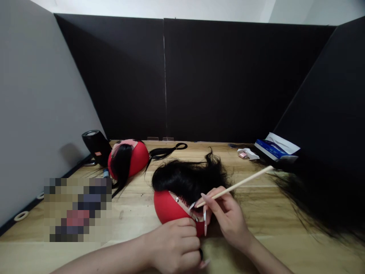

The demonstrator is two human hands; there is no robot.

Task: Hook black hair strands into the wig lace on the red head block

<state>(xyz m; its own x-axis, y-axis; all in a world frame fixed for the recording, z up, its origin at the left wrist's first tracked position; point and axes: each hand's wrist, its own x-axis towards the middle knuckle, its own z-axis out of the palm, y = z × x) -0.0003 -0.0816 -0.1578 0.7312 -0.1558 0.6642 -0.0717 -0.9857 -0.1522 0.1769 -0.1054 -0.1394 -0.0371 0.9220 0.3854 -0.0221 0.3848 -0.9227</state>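
Dark panels (228, 83) close off the back of our counter (131, 213), and a grey wall (37, 95) stands on our left. Before us, near the middle of the counter, sits a red rounded form (167, 209) with a thick mass of black hair (188, 177) over its far side. A pale strip (182, 206) runs between the red and the hair.

Our right hand (234, 220) has its grip closed on a slim wooden stick (242, 185), pinched between thumb and fingers, the lower end down by the strip and the hair, the other end slanting up to the right. Our left hand (173, 245) is curled against the near side of the form; we cannot tell whether its grip holds anything, since the folded fingers hide the inside.

Farther back on the left we have a second red form (139, 158) with dark hair hanging down its front, just beside a black speaker (97, 148). A blue box (270, 149) lies at the far right, near some crumpled white paper (252, 154).
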